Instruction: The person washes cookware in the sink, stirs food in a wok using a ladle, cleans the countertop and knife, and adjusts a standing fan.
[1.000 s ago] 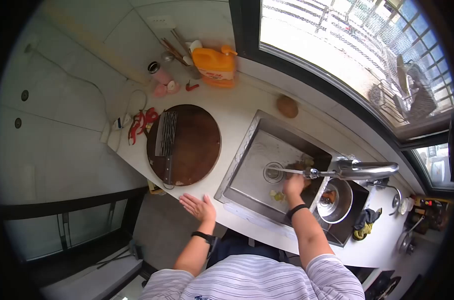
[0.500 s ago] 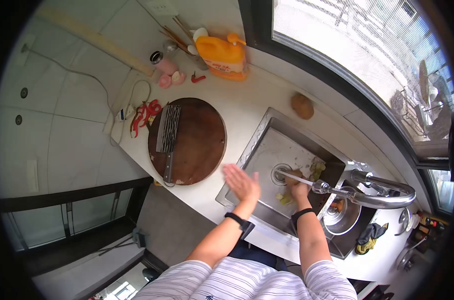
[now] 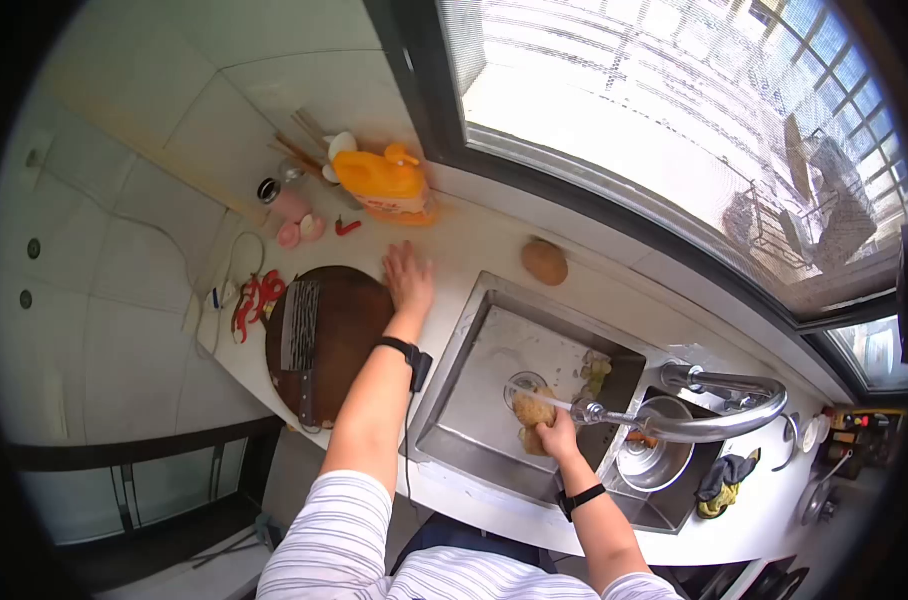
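- head view: the right hand [image 3: 557, 436] is over the sink [image 3: 482, 375], thumb and fingers closed around a tan item [image 3: 534, 407], too blurred to name.
- the tan item sits in the sink, beside the drain and under the water stream [image 3: 562, 403] from the metal faucet [image 3: 709, 428].
- the left hand [image 3: 408, 278] is reached forward, empty, its fingers spread and palm down, just beside the far right edge of the round cutting board [image 3: 346, 325]; whether it touches the counter [image 3: 454, 240] cannot be told.
- a cleaver [image 3: 301, 325] lies on the board, handle toward the person, with red chilies [image 3: 259, 300] beside the board's left edge.
- an orange jug [image 3: 384, 183] stands near the left hand's fingertips.
- greenish scraps [image 3: 596, 368] lie in the sink's far right corner.
- a round brown thing [image 3: 544, 261] rests on the counter behind the sink.
- a metal bowl [image 3: 662, 466] sits right of the sink.
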A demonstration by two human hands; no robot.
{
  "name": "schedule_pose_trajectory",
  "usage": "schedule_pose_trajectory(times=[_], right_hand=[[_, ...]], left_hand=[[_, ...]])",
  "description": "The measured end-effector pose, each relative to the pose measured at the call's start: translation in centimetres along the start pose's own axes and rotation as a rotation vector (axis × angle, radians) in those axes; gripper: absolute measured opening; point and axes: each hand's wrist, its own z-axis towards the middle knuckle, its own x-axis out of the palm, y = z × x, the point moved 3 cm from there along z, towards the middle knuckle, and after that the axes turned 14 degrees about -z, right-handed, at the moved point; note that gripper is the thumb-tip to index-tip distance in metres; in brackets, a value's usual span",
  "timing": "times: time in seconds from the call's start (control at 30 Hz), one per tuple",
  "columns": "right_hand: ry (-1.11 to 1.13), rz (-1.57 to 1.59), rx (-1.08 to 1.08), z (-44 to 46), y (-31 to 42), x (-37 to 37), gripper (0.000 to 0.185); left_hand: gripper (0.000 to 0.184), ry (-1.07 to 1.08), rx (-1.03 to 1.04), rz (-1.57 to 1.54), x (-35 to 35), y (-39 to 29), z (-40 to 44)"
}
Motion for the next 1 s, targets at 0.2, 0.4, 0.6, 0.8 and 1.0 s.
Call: schedule_pose_trajectory(times=[0.2,0.4,0.6,0.8,1.0], right_hand=[[-0.04,0.21,-0.012,-0.9,1.0,-1.3,0.046],[-0.11,0.345,-0.113,-1.2,3.5,-3.4,0.054],[-0.045,-0.14,-0.146,-2.5,10.0,-8.3,0.068],[-0.478,0.071,-0.26,-3.3,8.4,-8.1,0.061],[-0.364,1.116,0.069,-0.7,7.8,-7.2,0.017]], left_hand=[[0.066,0.574,0.382,0.126,1.0,-8.2,-3.1],[0.064,0.777,0.27,-0.19,2.1,-11.9,-18.4],[0.045,0.843,-1.239,-1.439,3.4,-16.0,-21.7],[0.028,0.517,-1.715,-1.777,6.7,-16.7,-21.5],[0.037,0.614,-1.269,-1.55,5.6,-14.0,-21.4]])
